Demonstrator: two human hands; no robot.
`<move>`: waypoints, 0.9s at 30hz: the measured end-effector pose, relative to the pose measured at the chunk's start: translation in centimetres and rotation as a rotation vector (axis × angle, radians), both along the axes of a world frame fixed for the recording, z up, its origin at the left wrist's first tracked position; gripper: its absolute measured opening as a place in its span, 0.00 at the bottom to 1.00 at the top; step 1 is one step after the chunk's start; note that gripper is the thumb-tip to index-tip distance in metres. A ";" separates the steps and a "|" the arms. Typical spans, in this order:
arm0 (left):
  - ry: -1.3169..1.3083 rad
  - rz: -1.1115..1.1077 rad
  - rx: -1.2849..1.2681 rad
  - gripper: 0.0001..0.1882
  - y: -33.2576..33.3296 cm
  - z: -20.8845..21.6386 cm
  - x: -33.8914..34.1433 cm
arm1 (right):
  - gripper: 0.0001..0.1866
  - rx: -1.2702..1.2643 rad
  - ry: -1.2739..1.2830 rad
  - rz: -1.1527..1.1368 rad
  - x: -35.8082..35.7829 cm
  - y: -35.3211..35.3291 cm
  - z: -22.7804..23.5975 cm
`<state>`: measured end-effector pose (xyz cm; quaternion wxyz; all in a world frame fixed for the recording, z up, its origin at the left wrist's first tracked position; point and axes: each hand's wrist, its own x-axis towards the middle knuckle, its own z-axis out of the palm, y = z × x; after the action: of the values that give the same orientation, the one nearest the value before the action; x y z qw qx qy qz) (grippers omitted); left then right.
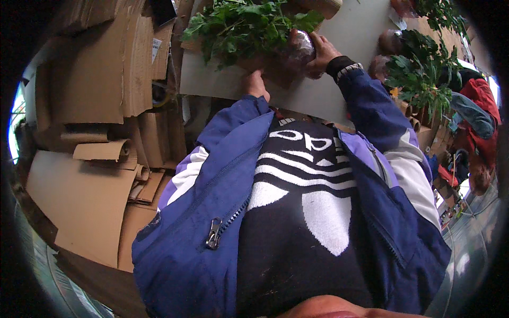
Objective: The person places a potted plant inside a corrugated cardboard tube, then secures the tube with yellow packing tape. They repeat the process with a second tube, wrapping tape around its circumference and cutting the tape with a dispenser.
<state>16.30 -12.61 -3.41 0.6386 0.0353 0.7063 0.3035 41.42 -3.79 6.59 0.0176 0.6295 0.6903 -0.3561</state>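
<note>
A leafy green plant (246,29) lies on its side across the pale tabletop (207,79). Its rounded base (301,46) is wrapped in shiny clear plastic and points to the right. Around the right side of that base curls my right hand (322,55), its fingers against the plastic. My left hand (256,85) is at the table's near edge, beside a brown piece (278,74) under the plant. Most of the left fingers are hidden, so its hold cannot be made out.
Stacked flat cardboard (95,74) rises on the left, with a large cardboard sheet (79,201) lower down. More leafy plants (421,66) with wrapped bases lie at the right. Beyond them hangs a red cloth (485,106). Another rounded brown object (323,6) sits at the far edge.
</note>
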 end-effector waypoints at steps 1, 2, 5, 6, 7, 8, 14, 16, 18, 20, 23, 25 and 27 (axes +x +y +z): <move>-0.111 0.193 0.093 0.16 -0.1 -1.1 0.0 | 0.66 0.018 0.020 -0.005 0.0 0.0 -0.1; -0.037 0.024 0.263 0.15 -0.4 -2.1 0.0 | 0.66 0.042 0.026 -0.012 0.0 0.0 -0.1; 0.018 -0.457 0.503 0.14 -1.2 -4.0 0.0 | 0.65 0.018 0.001 -0.017 0.0 0.1 -0.3; 0.010 -0.531 0.505 0.14 -1.1 -4.2 0.3 | 0.64 0.022 -0.019 -0.012 0.0 0.1 -0.3; -0.005 -0.598 0.446 0.13 -1.0 -4.2 0.7 | 0.63 0.016 -0.015 -0.010 -0.1 0.2 -0.3; -0.003 -0.607 0.425 0.13 -0.7 -4.0 1.1 | 0.64 0.018 -0.008 -0.009 -0.1 0.1 -0.2; 0.280 -0.957 0.412 0.13 0.1 -1.5 2.2 | 0.65 -0.029 -0.042 0.052 -1.3 -0.4 0.7; 0.779 -1.566 0.705 0.17 -1.0 -1.2 1.6 | 0.66 -0.118 -0.042 0.091 -1.7 -0.7 1.3; 0.317 -0.962 0.466 0.11 -1.8 -1.3 1.7 | 0.66 -0.082 -0.052 0.096 -2.2 -0.9 1.8; 0.162 -0.800 0.325 0.10 -1.8 -1.5 2.0 | 0.65 -0.122 -0.083 0.074 -2.7 -1.1 2.4; 0.043 -0.829 0.257 0.12 -0.8 -0.8 2.4 | 0.61 0.008 -0.158 0.084 -3.8 -2.1 3.4; -0.318 -0.364 0.019 0.12 0.0 0.9 3.2 | 0.59 0.129 -0.213 0.064 -4.8 -3.3 4.2; -0.525 -0.081 -0.022 0.12 0.6 3.2 3.7 | 0.57 0.200 -0.268 0.129 -5.6 -4.7 4.7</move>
<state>20.03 -12.04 -0.21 0.8118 -0.0232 0.5179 0.2687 35.80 -8.44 11.34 0.0696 0.6244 0.7527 -0.1968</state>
